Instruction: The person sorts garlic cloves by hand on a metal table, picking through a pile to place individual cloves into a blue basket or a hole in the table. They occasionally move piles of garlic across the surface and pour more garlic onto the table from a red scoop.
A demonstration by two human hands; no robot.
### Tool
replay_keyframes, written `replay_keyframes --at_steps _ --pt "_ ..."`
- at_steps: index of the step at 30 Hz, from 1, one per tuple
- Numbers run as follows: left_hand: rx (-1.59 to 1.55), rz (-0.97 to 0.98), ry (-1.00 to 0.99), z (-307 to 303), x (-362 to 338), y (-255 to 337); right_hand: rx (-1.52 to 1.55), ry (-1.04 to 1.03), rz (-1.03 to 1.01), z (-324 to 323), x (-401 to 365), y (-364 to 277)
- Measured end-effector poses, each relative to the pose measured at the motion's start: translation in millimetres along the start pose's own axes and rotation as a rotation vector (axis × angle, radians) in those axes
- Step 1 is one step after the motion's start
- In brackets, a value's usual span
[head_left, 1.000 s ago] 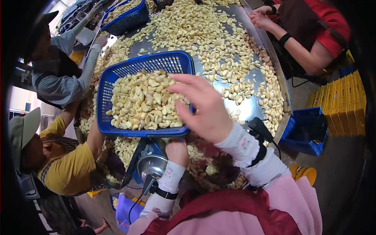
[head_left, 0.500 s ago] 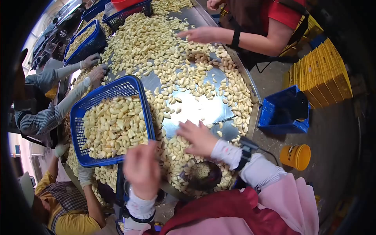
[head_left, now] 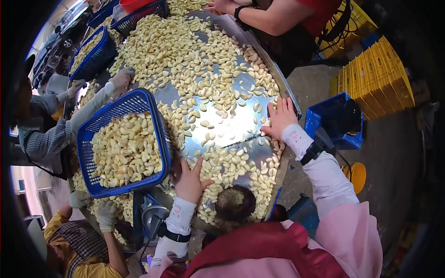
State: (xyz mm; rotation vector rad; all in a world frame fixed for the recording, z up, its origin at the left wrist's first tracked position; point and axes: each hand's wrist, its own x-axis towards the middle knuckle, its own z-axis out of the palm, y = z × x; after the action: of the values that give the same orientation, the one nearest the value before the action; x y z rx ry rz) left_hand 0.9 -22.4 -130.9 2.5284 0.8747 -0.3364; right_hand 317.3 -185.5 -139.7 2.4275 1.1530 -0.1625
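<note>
Yeah, we can't make out any text here, the marks on the white sleeve cuffs (head_left: 297, 140) are too tiny.

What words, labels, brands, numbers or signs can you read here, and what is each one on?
None can be read with confidence.
Left white cuff: small pinkish print, too small to read.
Right white cuff: small pinkish print, also too small.
Yellow crates: dark marks, too small and blurred.
</note>
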Motion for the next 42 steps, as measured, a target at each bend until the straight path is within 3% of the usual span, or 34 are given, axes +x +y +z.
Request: replay_keyframes --at_steps 2,4,6,8,9,12,14,15,17,18,20,22,24,28,32,34,35,36,37,38,40,41,42 --pt "0.070 0.010 0.002 2.8 -8.9 2.3 0.030 -0.244 -0.031 -23.5 -31.5 -20.8" --pt "0.146 0.027 -0.011 7.0 -23.5 2.1 0.385 -0.345 -0.302 -25.5 -49.3 -25.7" --pt "0.262 0.009 -0.031 9.5 -40.9 3.3 0.890 -0.290 -0.224 -35.7 -52.3 -13.0" --pt "0.223 -0.042 -0.116 16.5 -53.8 -1.1 0.117 -0.088 -0.148 -41.8 -56.8 2.1" --pt "0.190 0.041 -0.098 30.1 -64.8 -9.2 -0.019 -0.364 -0.151 -53.1 -58.7 1.3" --pt "0.202 0.175 -0.139 36.1 -79.8 10.3 -0.181 -0.375 -0.318 -28.9 -93.7 -19.7" --pt "0.386 0.374 -0.122 51.1 -98.4 24.2 -0.239 -0.434 -0.346 -24.1 -116.0 -42.4" --pt "0.383 0.371 -0.123 62.3 -101.3 24.4 -0.274 -0.516 -0.418 -32.8 -124.9 -54.0" --pt "0.130 0.757 -0.122 86.1 -97.0 19.5 -0.177 -0.499 -0.470 -9.9 -148.8 -80.2" --pt "0.129 0.755 -0.117 75.9 -85.3 24.2 -0.001 -0.538 -0.507 -1.6 -156.7 -87.8" --pt "-0.270 0.434 -0.283 40.2 -34.4 42.6 0.480 -0.505 -0.748 -5.7 -154.6 -84.3" --pt "-0.238 0.402 0.070 24.5 15.7 50.9 0.602 -0.298 -0.429 -28.6 -123.1 -76.5" --pt "-0.248 0.539 0.205 30.7 49.4 67.3 0.556 0.091 -0.199 -14.2 -100.5 -66.2" --pt "0.064 0.604 0.207 45.2 69.4 82.1 0.538 0.071 -0.236 7.8 -82.3 -64.3" --pt "-0.107 0.448 0.196 43.0 59.6 68.3 0.667 -0.028 -0.136 9.1 -77.9 -56.9" --pt "-0.282 0.343 0.203 41.4 57.7 61.8 0.665 0.025 -0.119 27.8 -77.5 -45.3" --pt "-0.528 0.294 0.230 39.5 57.7 63.9 1.019 0.050 -0.143 34.6 -78.1 -40.1" --pt "-0.526 0.296 0.231 38.3 56.2 70.8 1.374 0.076 -0.166 39.2 -78.0 -39.3" --pt "-0.657 0.437 0.206 27.6 47.9 88.1 2.015 -0.370 0.059 8.0 -86.6 -41.0" --pt "-0.791 0.573 0.175 23.7 41.0 99.0 2.014 -0.381 0.062 2.0 -89.8 -45.0" --pt "-0.797 0.550 0.247 23.6 58.7 94.7 2.018 -0.698 0.214 -9.5 -89.5 -48.5" --pt "-0.596 0.457 0.367 22.0 77.9 78.4 1.719 -0.582 0.310 -35.1 -89.8 -52.4" --pt "-0.392 0.360 0.480 20.1 88.4 65.1 1.717 -0.580 0.301 -20.3 -87.7 -56.0"
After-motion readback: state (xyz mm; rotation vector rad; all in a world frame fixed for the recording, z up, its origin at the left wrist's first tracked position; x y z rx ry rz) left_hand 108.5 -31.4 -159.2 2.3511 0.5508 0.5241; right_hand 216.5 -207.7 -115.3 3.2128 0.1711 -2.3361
